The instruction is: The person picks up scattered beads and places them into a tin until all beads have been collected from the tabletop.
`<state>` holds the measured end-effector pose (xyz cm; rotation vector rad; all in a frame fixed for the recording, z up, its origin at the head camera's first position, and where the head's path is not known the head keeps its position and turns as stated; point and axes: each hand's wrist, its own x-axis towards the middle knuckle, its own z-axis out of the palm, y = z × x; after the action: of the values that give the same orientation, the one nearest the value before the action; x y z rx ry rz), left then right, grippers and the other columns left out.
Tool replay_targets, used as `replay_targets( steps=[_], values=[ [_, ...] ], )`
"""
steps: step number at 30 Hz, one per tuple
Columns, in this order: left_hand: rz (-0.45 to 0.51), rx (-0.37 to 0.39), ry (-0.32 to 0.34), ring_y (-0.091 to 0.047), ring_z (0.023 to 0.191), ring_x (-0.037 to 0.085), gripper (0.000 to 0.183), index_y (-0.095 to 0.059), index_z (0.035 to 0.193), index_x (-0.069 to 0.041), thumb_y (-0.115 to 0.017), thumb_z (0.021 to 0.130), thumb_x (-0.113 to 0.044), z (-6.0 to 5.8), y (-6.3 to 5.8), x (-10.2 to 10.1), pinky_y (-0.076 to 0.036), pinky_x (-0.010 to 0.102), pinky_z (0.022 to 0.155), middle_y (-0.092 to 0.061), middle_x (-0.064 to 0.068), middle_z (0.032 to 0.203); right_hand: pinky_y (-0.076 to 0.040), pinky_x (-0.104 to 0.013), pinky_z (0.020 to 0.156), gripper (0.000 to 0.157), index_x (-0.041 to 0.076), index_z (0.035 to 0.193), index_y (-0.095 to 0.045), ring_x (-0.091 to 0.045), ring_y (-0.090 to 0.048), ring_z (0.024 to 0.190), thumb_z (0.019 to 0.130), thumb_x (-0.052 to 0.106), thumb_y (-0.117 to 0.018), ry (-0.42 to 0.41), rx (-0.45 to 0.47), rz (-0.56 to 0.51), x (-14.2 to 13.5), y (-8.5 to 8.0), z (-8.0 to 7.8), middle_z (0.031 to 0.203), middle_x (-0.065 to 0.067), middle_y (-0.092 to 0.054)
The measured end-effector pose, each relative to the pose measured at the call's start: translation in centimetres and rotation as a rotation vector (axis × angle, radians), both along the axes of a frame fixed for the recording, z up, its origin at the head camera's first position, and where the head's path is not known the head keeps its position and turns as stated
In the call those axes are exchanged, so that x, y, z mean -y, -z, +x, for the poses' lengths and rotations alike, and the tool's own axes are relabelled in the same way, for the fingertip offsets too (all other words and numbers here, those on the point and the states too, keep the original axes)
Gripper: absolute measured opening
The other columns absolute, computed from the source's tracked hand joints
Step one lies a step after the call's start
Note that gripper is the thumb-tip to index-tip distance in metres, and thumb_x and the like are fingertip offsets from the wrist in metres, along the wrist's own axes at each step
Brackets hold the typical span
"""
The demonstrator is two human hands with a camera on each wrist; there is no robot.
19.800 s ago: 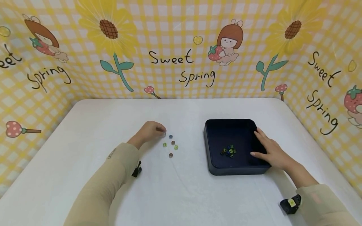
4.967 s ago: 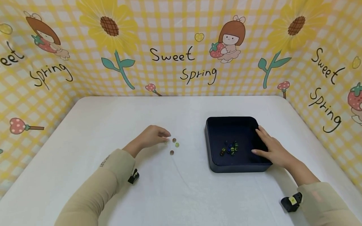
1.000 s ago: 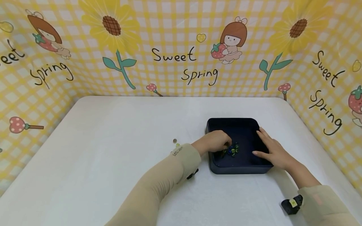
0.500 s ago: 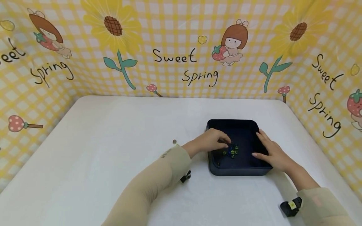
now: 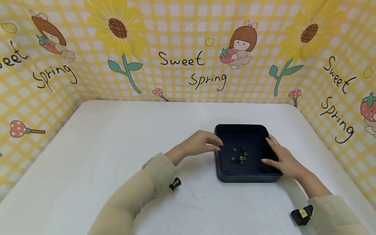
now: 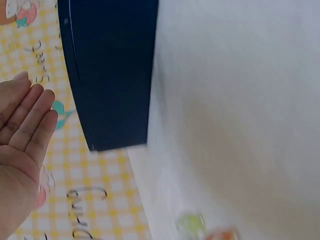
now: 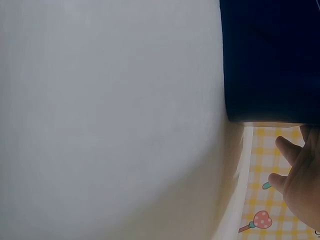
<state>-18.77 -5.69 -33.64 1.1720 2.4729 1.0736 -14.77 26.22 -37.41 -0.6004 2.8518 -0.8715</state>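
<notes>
A dark blue square tray (image 5: 249,178) stands on the white table. Inside it lie several glass marbles (image 5: 242,158), green and blue, mostly in a loose cluster; one small marble (image 5: 234,149) lies apart and a dark one (image 5: 226,172) sits in the near left corner. My left hand (image 5: 196,143) hovers at the tray's left rim, fingers loosely extended, and I see nothing held in it. My right hand (image 5: 283,158) rests on the right rim, fingers spread and thumb over the inside. Blurred in the left wrist view, a green marble (image 6: 191,224) and an orange-brown marble (image 6: 223,234) lie on the table.
White cloth covers the table (image 5: 123,127), with a yellow checked printed curtain (image 5: 182,39) behind and at both sides. Each wrist bears a small black camera, such as the right camera (image 5: 302,215). My left arm hides the table spot where loose marbles lay.
My left hand has moved from the table marbles into the tray, then back left to its rim. Fewer marbles lay on the table and more are in the tray. The right hand stays put.
</notes>
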Motion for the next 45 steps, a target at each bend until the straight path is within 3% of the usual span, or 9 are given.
replay_targets(
  steps=[4, 10, 19, 27, 33, 45],
  values=[
    [-0.024, 0.014, -0.067, -0.053, 0.097, 0.009, 0.023, -0.062, 0.105, -0.009, -0.057, 0.084, -0.018, -0.2, -0.2, 1.5, -0.042, 0.018, 0.080, -0.059, -0.002, 0.103, -0.010, -0.062, 0.092, 0.079, 0.001, 0.138, -0.005, -0.041, -0.002, 0.125, 0.084, 0.031, -0.055, 0.001, -0.004, 0.001, 0.0, -0.1, 0.0, 0.142, -0.017, 0.004],
    [-0.039, 0.013, -0.116, -0.055, 0.094, 0.009, 0.022, -0.062, 0.103, -0.009, -0.058, 0.084, -0.018, -0.4, -0.3, 3.2, -0.043, 0.020, 0.079, -0.061, -0.002, 0.100, -0.010, -0.063, 0.092, 0.079, 0.000, 0.137, -0.006, -0.042, -0.003, 0.125, 0.084, 0.030, -0.056, -0.001, -0.007, 0.000, 0.0, 0.0, -0.1, 0.142, -0.018, 0.003],
    [-0.022, 0.112, -0.202, -0.056, 0.089, 0.010, 0.022, -0.063, 0.101, -0.005, -0.060, 0.082, -0.015, -0.8, 0.6, 5.7, -0.046, 0.023, 0.074, -0.062, 0.004, 0.099, -0.010, -0.063, 0.091, 0.079, 0.000, 0.138, -0.005, -0.043, -0.003, 0.124, 0.084, 0.030, -0.055, -0.007, -0.008, -0.007, 0.0, -0.1, 0.1, 0.142, -0.018, 0.004],
    [-0.073, 0.215, -0.268, -0.058, 0.082, 0.015, 0.022, -0.062, 0.104, -0.003, -0.058, 0.082, -0.008, -1.3, 1.5, 7.6, -0.048, 0.025, 0.069, -0.060, 0.008, 0.102, -0.010, -0.064, 0.090, 0.079, -0.001, 0.137, -0.006, -0.043, -0.003, 0.124, 0.084, 0.029, -0.056, -0.016, -0.009, -0.014, 0.0, 0.0, 0.1, 0.141, -0.019, 0.003],
    [-0.169, 0.180, -0.310, -0.055, 0.086, 0.012, 0.021, -0.065, 0.098, -0.005, -0.063, 0.078, -0.004, -1.9, 2.4, 8.6, -0.046, 0.025, 0.074, -0.062, 0.004, 0.095, -0.010, -0.064, 0.090, 0.079, -0.001, 0.137, -0.007, -0.043, -0.003, 0.124, 0.084, 0.030, -0.056, -0.016, -0.009, -0.014, 0.1, 0.1, 0.1, 0.141, -0.019, 0.003],
    [-0.241, 0.146, -0.289, -0.056, 0.084, 0.011, 0.017, -0.066, 0.091, -0.006, -0.064, 0.075, 0.000, -2.3, 3.4, 8.8, -0.045, 0.022, 0.074, -0.062, -0.001, 0.087, -0.009, -0.064, 0.090, 0.078, -0.002, 0.137, -0.008, -0.044, -0.004, 0.124, 0.084, 0.029, -0.056, -0.013, -0.016, -0.011, 0.1, 0.0, 0.3, 0.141, -0.020, 0.002]
  ],
)
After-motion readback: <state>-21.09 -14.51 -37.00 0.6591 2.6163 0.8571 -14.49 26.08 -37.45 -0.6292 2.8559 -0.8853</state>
